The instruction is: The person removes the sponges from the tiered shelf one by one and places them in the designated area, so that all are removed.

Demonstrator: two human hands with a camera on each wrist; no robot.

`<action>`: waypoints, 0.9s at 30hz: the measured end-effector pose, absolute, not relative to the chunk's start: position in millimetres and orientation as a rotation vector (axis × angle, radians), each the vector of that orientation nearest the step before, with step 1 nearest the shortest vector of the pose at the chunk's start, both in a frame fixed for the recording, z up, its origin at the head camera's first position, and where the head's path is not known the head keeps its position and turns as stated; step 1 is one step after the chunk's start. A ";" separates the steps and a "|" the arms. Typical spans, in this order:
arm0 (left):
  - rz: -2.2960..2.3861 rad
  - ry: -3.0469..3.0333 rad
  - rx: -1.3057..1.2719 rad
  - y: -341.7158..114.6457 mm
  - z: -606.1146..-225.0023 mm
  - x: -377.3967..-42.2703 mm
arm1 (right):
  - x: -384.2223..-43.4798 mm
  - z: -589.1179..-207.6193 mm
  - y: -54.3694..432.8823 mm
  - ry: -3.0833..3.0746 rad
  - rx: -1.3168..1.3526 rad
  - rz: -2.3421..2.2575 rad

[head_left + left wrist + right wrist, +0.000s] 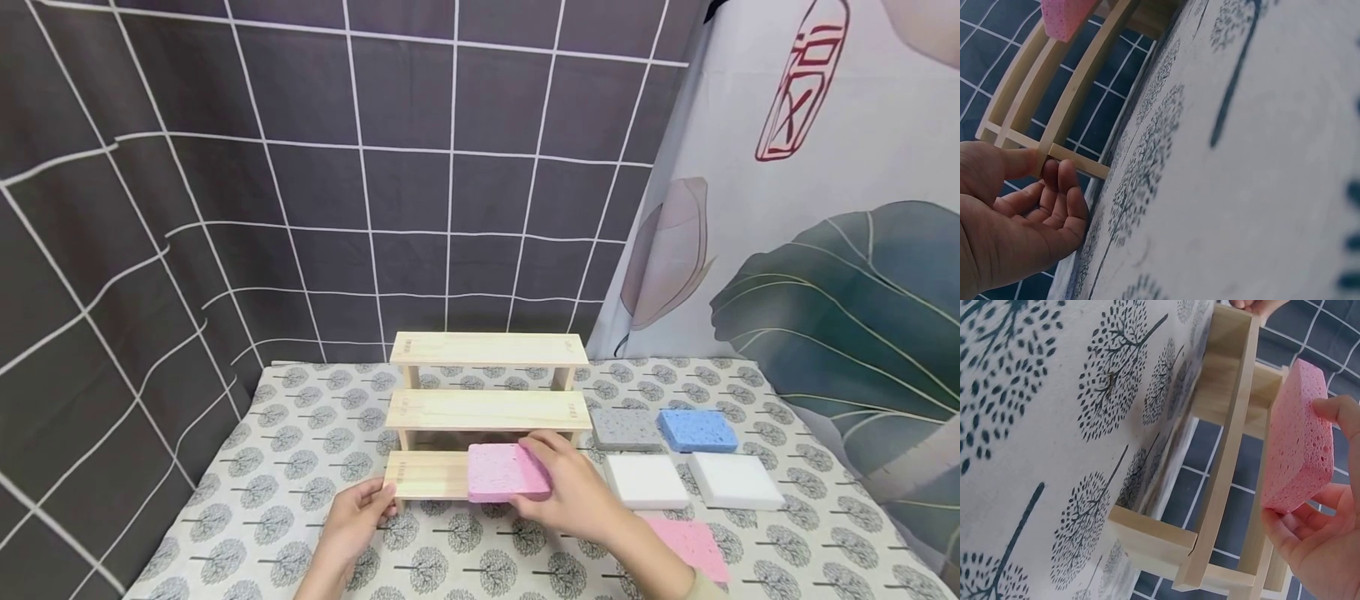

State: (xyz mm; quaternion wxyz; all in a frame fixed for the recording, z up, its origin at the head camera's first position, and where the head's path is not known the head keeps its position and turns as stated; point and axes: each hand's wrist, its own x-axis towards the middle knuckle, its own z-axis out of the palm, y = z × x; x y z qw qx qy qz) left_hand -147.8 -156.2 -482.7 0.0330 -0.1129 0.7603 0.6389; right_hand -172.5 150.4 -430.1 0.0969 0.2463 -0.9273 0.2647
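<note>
A pale wooden three-step rack (489, 409) stands on the patterned cloth. My left hand (354, 521) pinches the left end of its lowest step between thumb and curled fingers, as the left wrist view also shows (1029, 212). My right hand (573, 492) grips a pink sponge (504, 472) by its right side. The right wrist view has the thumb and fingers on opposite edges of this porous block (1297, 440). In that view a gap shows between sponge and lowest step; from the head it overlaps the step's right half.
Right of the rack lie a grey sponge (625, 429), a blue sponge (698, 431) and two white sponges (647, 482). Another pink sponge (688, 546) lies nearer, partly behind the right forearm. A dark grid-patterned curtain (405, 192) hangs behind the table.
</note>
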 end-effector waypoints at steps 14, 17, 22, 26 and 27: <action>1.987 2.326 -0.346 -155.8 -482.9 -148.7 | -171.5 -430.1 162.7 -2.764 0.678 0.762; 1.971 2.333 -0.353 -156.4 -484.3 -149.9 | -171.9 -431.1 166.6 -2.750 0.674 0.748; 1.949 2.339 -0.367 -157.5 -483.8 -148.6 | -171.5 -434.9 172.3 -2.715 0.709 0.741; 1.958 2.333 -0.356 -156.7 -482.3 -147.7 | -169.2 -437.5 177.3 -2.701 0.716 0.728; 1.960 2.332 -0.356 -156.5 -482.3 -148.0 | -168.8 -437.6 178.7 -2.699 0.715 0.726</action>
